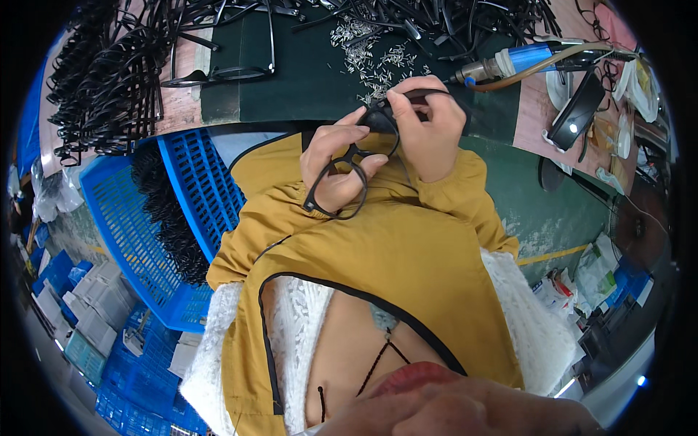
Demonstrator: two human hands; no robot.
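Note:
A black eyeglass frame (353, 152) is held in front of me, just off the near edge of the bench. My left hand (331, 161) grips it around the bridge, one rim tilted down over the palm. My right hand (429, 131) is closed near the frame's other end, pinching a dark temple arm (423, 93). Whether this temple is joined to the frame cannot be made out, as fingers cover the corner. Small silvery metal pins (371, 62) lie scattered on the dark green mat (291, 98) just beyond my hands.
Black frames (102, 80) are stacked at the left; loose black temples (472, 25) heap at the back. A blue-bodied powered screwdriver (527, 59) lies right, its tip close to my right hand. A black case (578, 109) sits beyond. Blue baskets (138, 240) with black parts stand left below.

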